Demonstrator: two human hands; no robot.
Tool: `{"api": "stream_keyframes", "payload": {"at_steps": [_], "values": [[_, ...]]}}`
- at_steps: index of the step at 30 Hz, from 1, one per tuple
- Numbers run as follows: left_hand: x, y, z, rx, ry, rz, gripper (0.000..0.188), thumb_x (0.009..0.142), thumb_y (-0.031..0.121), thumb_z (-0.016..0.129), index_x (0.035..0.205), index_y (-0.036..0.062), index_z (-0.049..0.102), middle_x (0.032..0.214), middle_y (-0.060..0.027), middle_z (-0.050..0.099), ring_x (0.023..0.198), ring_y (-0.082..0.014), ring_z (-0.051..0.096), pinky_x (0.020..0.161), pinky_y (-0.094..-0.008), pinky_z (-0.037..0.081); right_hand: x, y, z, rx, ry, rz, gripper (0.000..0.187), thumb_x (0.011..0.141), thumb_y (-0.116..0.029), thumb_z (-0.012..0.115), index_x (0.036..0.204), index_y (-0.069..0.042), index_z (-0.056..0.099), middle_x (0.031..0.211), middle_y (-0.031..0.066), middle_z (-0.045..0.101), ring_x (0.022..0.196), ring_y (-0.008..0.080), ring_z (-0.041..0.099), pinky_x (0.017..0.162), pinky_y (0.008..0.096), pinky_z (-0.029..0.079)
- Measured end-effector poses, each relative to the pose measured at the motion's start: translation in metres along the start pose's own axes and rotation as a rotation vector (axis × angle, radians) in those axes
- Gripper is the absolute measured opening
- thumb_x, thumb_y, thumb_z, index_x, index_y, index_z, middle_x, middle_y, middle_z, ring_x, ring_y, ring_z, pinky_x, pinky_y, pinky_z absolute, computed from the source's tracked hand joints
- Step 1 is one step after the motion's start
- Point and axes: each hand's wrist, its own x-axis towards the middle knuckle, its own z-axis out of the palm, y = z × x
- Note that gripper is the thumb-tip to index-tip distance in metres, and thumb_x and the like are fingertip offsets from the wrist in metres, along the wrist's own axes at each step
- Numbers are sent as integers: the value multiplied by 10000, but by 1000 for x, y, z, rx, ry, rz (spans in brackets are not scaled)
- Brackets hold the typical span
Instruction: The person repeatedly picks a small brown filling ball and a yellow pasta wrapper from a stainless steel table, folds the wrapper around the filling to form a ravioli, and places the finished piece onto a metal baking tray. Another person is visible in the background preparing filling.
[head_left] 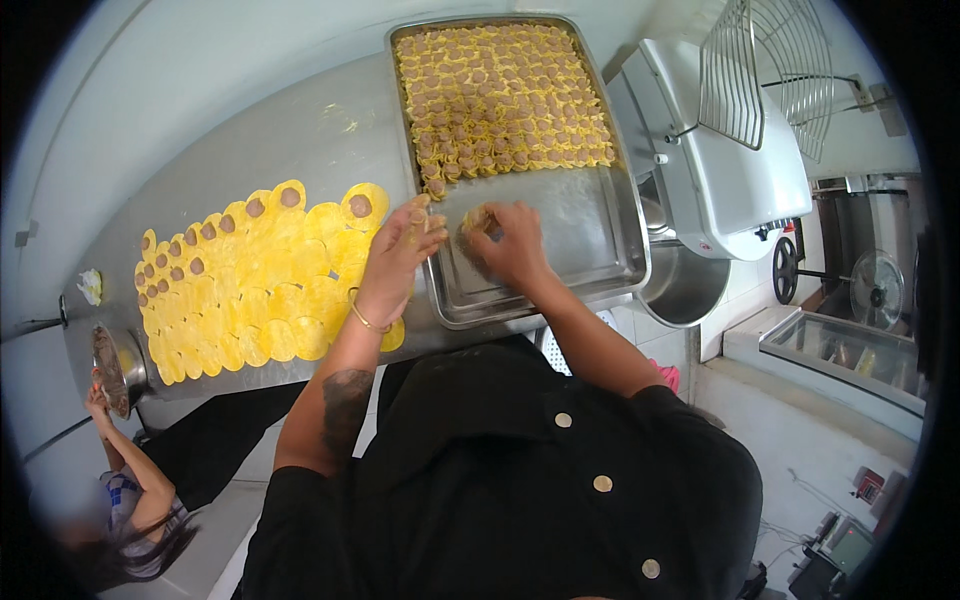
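A large metal tray (560,235) holds rows of yellow dumplings (505,95) with brown filling showing on top, packed into its far part. Over the tray's near left area, my right hand (513,250) is closed with thumb and fingers round a small yellow dumpling (474,218), mostly hidden by the fingers. My left hand (400,255) hovers at the tray's left rim, fingers partly bent and apart, with nothing seen in it. Left of it, overlapping round yellow dumpling wrappers (255,300) lie spread on the steel table; some along the far and left edges carry balls of brown filling (255,207).
At the table's left end, another person's hands (97,400) are at a metal bowl (118,368) of brown filling. A white mixer (705,150) with a wire guard and steel bowl (685,285) stands right of the tray. Farther right is a glass-topped counter (845,350).
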Motion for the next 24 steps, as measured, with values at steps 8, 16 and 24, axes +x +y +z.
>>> {"api": "stream_keyframes", "payload": {"at_steps": [8,16,24], "values": [[-46,-22,-71,145,118,-77,385,1088,224,572,1414,21,555,1168,-69,685,1051,-146,666,930,-310,535,41,10,60,-148,126,149,275,838,-291,767,977,-64,700,952,134,716,942,357,610,873,482,416],[-57,-46,-64,90,108,-3,307,1065,179,612,1324,15,623,1124,-44,695,1026,-120,665,911,-291,536,51,22,68,-148,83,100,269,860,-253,754,1026,-45,711,899,153,708,943,382,617,900,517,429],[-79,-47,-55,-21,287,32,309,1079,228,599,1287,1,624,1117,-64,703,1008,-138,686,907,-304,552,54,-19,23,0,46,-125,201,909,-165,701,1062,-38,734,924,174,712,867,385,660,770,470,510]]}}
